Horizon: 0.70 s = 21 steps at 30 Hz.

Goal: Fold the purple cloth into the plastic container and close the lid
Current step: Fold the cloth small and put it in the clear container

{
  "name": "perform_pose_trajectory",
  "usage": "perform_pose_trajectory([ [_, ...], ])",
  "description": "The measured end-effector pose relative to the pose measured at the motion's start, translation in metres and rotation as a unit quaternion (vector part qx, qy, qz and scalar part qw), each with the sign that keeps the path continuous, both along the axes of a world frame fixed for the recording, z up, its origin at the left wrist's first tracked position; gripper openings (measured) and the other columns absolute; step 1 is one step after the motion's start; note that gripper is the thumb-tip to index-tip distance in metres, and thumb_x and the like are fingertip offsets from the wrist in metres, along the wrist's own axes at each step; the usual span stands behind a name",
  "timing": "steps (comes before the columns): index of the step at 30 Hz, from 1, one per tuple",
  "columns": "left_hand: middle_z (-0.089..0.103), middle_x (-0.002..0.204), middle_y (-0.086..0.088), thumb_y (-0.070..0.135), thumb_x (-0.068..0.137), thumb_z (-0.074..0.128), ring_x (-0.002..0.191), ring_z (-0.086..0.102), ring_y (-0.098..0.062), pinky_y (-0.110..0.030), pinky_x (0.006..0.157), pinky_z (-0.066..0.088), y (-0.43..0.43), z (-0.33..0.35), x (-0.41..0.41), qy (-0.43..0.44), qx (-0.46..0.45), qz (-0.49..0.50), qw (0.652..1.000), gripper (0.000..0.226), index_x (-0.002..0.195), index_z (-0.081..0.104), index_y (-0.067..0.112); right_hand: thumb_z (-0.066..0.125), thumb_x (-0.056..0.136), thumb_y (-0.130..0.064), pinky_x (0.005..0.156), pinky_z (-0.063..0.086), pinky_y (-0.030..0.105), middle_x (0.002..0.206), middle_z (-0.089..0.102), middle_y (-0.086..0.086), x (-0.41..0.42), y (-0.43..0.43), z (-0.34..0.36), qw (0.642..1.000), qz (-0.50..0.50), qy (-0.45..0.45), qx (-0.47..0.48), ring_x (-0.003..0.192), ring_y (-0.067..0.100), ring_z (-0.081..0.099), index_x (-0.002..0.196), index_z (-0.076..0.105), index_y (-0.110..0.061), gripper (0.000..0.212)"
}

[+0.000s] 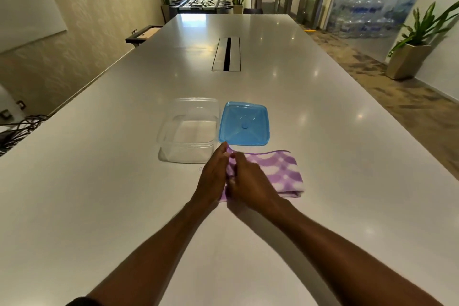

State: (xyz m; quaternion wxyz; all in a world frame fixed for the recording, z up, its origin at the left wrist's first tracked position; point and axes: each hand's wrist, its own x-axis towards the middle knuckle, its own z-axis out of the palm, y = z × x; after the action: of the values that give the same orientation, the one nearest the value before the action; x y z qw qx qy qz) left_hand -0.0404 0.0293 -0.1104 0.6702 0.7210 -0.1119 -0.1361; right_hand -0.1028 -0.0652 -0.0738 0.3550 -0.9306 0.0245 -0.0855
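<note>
Head view, long white table, potted plants

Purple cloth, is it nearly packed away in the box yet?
Not yet. The purple cloth is already folded into a band on the table. Right now the left hand and right hand are on its left end, seemingly folding again. The clear plastic container is open with nothing in it. The blue lid lies beside it. Still left: the cloth goes in, then the lid.
</note>
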Motion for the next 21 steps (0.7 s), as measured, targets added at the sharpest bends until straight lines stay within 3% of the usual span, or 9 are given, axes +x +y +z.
perform_pose_trajectory([
  [2, 0.049, 0.14, 0.009, 0.036, 0.098, 0.041, 0.123, 0.049, -0.006, -0.018, 0.101, 0.04, 0.003, 0.001, -0.002, -0.054, 0.05, 0.024, 0.997, 0.042, 0.139, 0.042, 0.029, 0.063, 0.085, -0.031, 0.057, 0.04, 0.008, 0.108, 0.069, 0.007, -0.002, 0.002, -0.01, 0.999, 0.027, 0.032, -0.021, 0.076, 0.012, 0.059, 0.128, 0.042, -0.012, 0.051],
  [4, 0.051, 0.134, 0.013, 0.023, 0.099, 0.043, 0.124, 0.049, -0.007, -0.001, 0.09, 0.037, 0.005, -0.002, -0.006, -0.117, 0.059, 0.034, 0.991, 0.038, 0.136, 0.048, 0.025, 0.06, 0.086, -0.031, 0.067, 0.045, 0.014, 0.114, 0.068, 0.008, -0.007, -0.001, -0.01, 0.997, 0.05, 0.049, -0.021, 0.084, 0.015, 0.062, 0.138, 0.035, -0.012, 0.061],
  [6, 0.051, 0.134, 0.008, 0.006, 0.096, 0.046, 0.126, 0.05, -0.012, 0.002, 0.089, 0.037, 0.005, -0.004, -0.009, -0.175, 0.082, 0.032, 0.981, 0.042, 0.136, 0.047, 0.017, 0.061, 0.085, -0.029, 0.075, 0.049, 0.02, 0.113, 0.067, 0.004, -0.014, -0.009, -0.003, 0.997, 0.056, 0.047, 0.03, 0.087, 0.012, 0.062, 0.141, 0.033, -0.015, 0.064],
  [9, 0.045, 0.147, -0.006, -0.002, 0.091, 0.05, 0.132, 0.046, -0.021, -0.031, 0.109, 0.041, 0.002, -0.005, -0.017, -0.278, 0.153, 0.018, 0.948, 0.05, 0.138, 0.043, 0.012, 0.059, 0.084, -0.017, 0.082, 0.051, 0.028, 0.108, 0.069, 0.006, -0.025, -0.035, 0.009, 0.992, -0.096, -0.05, 0.068, 0.088, 0.016, 0.063, 0.124, 0.055, -0.014, 0.04],
  [11, 0.042, 0.15, -0.007, 0.005, 0.091, 0.048, 0.137, 0.041, -0.023, -0.04, 0.114, 0.035, 0.002, -0.005, -0.017, -0.344, 0.215, -0.005, 0.914, 0.044, 0.135, 0.049, 0.013, 0.059, 0.083, -0.017, 0.083, 0.047, 0.032, 0.11, 0.067, 0.015, -0.032, -0.063, 0.011, 0.966, -0.242, -0.084, 0.032, 0.097, 0.03, 0.063, 0.117, 0.059, -0.007, 0.036],
  [13, 0.04, 0.151, -0.005, 0.023, 0.092, 0.05, 0.143, 0.03, -0.021, -0.041, 0.118, 0.026, 0.003, -0.007, -0.017, -0.384, 0.295, -0.038, 0.874, 0.043, 0.134, 0.05, 0.016, 0.062, 0.082, -0.032, 0.083, 0.045, 0.038, 0.113, 0.061, 0.022, -0.037, -0.087, 0.009, 0.951, -0.307, 0.024, -0.022, 0.103, 0.039, 0.058, 0.115, 0.056, -0.003, 0.044],
  [15, 0.038, 0.152, -0.005, 0.042, 0.09, 0.051, 0.144, 0.025, -0.02, -0.039, 0.119, 0.022, 0.002, -0.011, -0.017, -0.373, 0.346, -0.056, 0.859, 0.054, 0.138, 0.046, 0.018, 0.064, 0.077, -0.044, 0.066, 0.044, 0.034, 0.096, 0.062, 0.016, -0.041, -0.101, 0.006, 0.944, -0.302, 0.135, -0.015, 0.086, 0.034, 0.06, 0.09, 0.055, -0.007, 0.041],
  [17, 0.034, 0.154, -0.006, 0.054, 0.088, 0.047, 0.145, 0.022, -0.02, -0.035, 0.119, 0.015, 0.002, -0.015, -0.018, -0.359, 0.38, -0.058, 0.851, 0.065, 0.141, 0.04, 0.018, 0.067, 0.071, -0.044, 0.051, 0.036, 0.029, 0.074, 0.058, 0.005, -0.041, -0.104, 0.002, 0.944, -0.282, 0.168, 0.026, 0.066, 0.021, 0.056, 0.07, 0.048, -0.014, 0.035],
  [21, 0.026, 0.157, -0.008, 0.069, 0.082, 0.033, 0.146, 0.017, -0.02, -0.033, 0.118, 0.006, -0.001, -0.019, -0.016, -0.345, 0.418, -0.062, 0.838, 0.084, 0.146, 0.029, 0.015, 0.071, 0.063, -0.027, 0.048, 0.038, 0.027, 0.064, 0.059, 0.007, -0.032, -0.104, 0.002, 0.942, -0.279, 0.149, 0.114, 0.058, 0.022, 0.056, 0.067, 0.058, -0.008, 0.024],
])
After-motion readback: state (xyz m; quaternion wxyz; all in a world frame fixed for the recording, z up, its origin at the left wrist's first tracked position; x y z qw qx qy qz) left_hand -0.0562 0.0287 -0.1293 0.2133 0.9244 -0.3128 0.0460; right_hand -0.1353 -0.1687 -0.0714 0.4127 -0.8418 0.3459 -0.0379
